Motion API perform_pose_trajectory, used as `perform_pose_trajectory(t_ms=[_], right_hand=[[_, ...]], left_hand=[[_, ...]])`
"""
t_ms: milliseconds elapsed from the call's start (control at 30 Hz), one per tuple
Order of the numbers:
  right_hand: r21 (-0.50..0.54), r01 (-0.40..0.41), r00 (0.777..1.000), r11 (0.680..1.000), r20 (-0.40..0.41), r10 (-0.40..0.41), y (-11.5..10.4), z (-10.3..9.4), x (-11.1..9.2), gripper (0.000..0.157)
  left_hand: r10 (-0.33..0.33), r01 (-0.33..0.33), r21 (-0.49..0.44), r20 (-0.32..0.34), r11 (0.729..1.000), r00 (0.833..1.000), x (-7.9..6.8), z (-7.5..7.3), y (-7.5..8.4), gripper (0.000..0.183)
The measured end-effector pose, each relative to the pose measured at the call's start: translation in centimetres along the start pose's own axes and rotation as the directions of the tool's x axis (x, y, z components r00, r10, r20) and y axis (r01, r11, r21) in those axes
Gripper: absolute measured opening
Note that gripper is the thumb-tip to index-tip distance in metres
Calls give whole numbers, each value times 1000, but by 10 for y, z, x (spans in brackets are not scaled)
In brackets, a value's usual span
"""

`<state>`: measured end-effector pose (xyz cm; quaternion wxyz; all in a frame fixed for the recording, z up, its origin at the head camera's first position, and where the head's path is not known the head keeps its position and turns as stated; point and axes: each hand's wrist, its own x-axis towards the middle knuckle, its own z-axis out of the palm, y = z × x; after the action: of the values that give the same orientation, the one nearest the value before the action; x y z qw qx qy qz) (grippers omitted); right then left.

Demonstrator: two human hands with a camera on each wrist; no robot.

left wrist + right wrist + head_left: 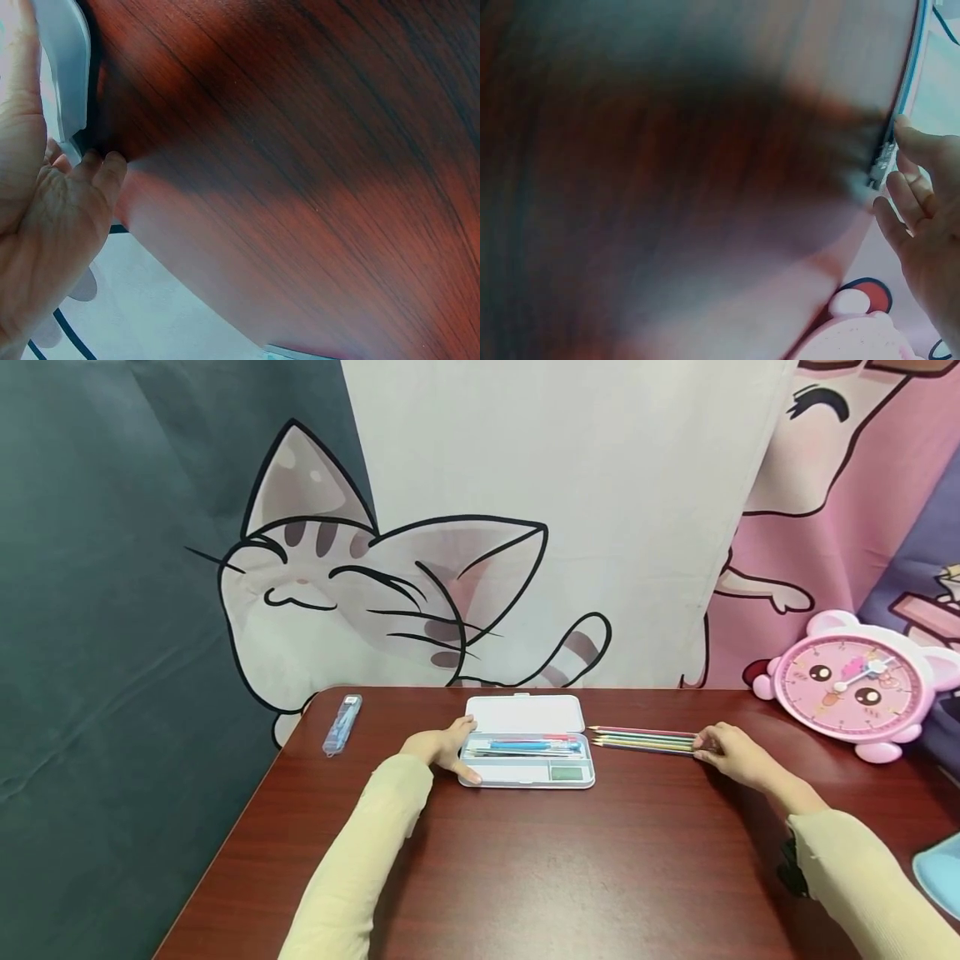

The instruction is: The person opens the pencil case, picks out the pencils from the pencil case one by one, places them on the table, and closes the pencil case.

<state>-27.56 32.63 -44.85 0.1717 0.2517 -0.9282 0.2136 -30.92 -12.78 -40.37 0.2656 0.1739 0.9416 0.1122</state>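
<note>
A white pencil case [517, 774] lies on the brown table with its lid [523, 714] folded back. Inside are blue and red pens [525, 745] and a dark green eraser-like block [566, 773]. My left hand [447, 749] grips the case's left end, thumb at the front corner and fingers near the hinge; its pale edge [69, 67] shows in the left wrist view. Several coloured pencils [637, 740] lie side by side to the right of the case, tips toward it. My right hand [731, 754] pinches their far ends [883, 161].
A slim clear-blue packet [342, 725] lies at the table's back left. To the right stands a pink animal-shaped clock [855, 681]. A light-blue object [941, 870] is cut off at the right edge. A cartoon-cat curtain [570, 485] hangs behind the table.
</note>
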Motion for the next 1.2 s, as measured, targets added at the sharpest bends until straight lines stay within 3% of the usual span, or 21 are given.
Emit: perform_pose_trajectory(t_ms=[200,400,567,833,1100,1200], right_hand=[[34,-3,999,999,41,2,-35,5,27,11],[143,12,989,990,142,-32,-84,30,60,13],[192,60,970,979,219,-102,-111,50,80,11],[128,161,930,979,313,-194,-133,66,93,5],[130,126,898,983,405,-169,-142,67,96,10],[168,122,905,978,387,-179,-142,70,96,9]], left_hand=[[10,-10,25,-3,1000,1000,0,0,2,106],[-1,1,-4,6,1000,1000,-2,0,0,105],[-7,7,6,0,1000,1000,-3,0,1,104],[-7,6,15,12,1000,1000,-4,-1,4,103],[-14,14,2,-1,1000,1000,-4,-1,3,104],[-18,18,20,10,1000,1000,-4,-1,2,103]])
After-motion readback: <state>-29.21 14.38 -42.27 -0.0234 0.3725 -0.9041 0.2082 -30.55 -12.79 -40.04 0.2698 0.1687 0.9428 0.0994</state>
